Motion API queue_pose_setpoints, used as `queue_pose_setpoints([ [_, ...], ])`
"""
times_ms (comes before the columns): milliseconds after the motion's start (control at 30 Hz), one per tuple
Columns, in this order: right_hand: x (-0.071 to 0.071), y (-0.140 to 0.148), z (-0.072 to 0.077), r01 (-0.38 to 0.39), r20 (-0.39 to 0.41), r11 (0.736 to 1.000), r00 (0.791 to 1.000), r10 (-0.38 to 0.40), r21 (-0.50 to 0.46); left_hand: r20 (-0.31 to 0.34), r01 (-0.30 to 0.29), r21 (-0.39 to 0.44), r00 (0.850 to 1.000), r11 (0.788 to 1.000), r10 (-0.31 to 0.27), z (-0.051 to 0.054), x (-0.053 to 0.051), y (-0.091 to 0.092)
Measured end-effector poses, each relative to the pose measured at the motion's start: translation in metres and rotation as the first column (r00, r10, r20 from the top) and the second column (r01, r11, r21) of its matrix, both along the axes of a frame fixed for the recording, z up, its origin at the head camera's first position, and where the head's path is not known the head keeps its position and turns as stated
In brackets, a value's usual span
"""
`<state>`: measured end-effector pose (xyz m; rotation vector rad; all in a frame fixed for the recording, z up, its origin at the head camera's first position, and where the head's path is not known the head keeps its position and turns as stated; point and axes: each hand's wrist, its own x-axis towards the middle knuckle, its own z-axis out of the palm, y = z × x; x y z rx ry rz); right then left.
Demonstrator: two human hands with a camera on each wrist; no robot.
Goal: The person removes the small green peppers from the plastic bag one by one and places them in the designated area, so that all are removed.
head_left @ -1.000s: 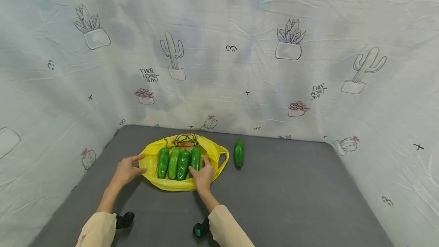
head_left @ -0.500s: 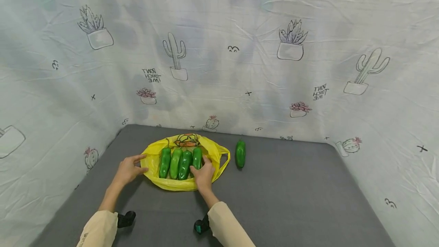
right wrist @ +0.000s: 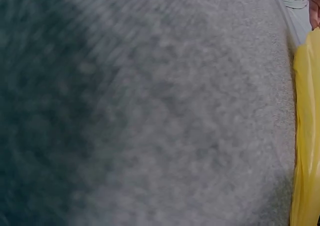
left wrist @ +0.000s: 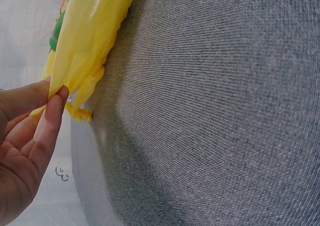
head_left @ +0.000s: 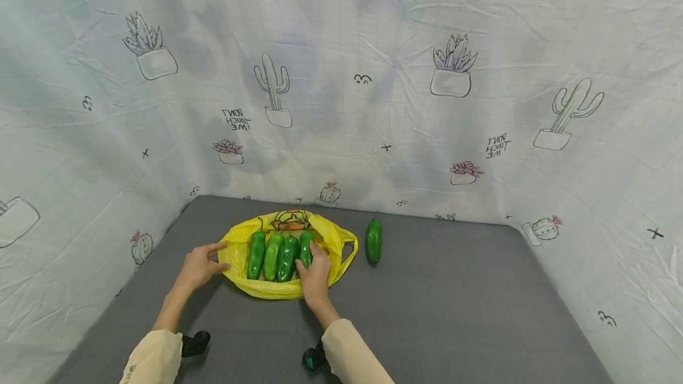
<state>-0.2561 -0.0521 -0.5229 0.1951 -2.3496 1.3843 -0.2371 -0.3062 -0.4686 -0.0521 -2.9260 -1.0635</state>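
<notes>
A yellow plastic bag [head_left: 269,291] lies with its mouth spread, several green peppers [head_left: 273,255] side by side inside. My left hand [head_left: 197,264] pinches the left edge of the bag; the left wrist view shows the film of the bag [left wrist: 95,31] between thumb and fingers of that hand [left wrist: 27,151]. Inside the bag's right side, my right hand [head_left: 317,277] holds the rightmost pepper [head_left: 306,246] between thumb and fingers. The right wrist view shows only the bag's side [right wrist: 307,136] and a bit of the left hand [right wrist: 314,11], not the right hand.
One more green pepper [head_left: 373,242] lies on the grey tabletop [head_left: 453,301], right of the bag's handle loop [head_left: 349,253]. Behind the table hangs a pale curtain [head_left: 341,105] with cactus drawings. A black wrist device [head_left: 195,342] sits by the left sleeve.
My right hand's fingers have shifted slightly left, from beside the rightmost pepper onto it. The left hand keeps its hold on the bag's edge.
</notes>
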Motion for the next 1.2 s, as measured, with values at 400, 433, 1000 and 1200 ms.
queue_pose_setpoints([
  [400,-0.0032,0.0002,-0.0004,0.006,0.114,0.991,0.993,-0.021,0.131,0.005,-0.010,-0.002,1.000,1.000,0.010,0.0001,0.0001,0.0007],
  [433,-0.0029,0.0003,-0.0007,0.007,0.128,0.991,0.991,-0.025,0.137,0.006,-0.011,0.000,1.000,1.000,0.011,-0.0002,-0.0001,0.0003],
  [1000,-0.0008,0.0041,-0.0003,0.057,0.084,0.944,0.992,-0.089,0.325,-0.005,-0.003,-0.003,1.000,1.000,0.003,-0.0034,0.0001,-0.0015],
  [1200,-0.0016,0.0057,-0.0034,0.077,0.028,0.908,0.995,-0.098,0.413,-0.008,0.000,-0.003,1.000,1.000,0.000,-0.0035,-0.0001,-0.0014],
])
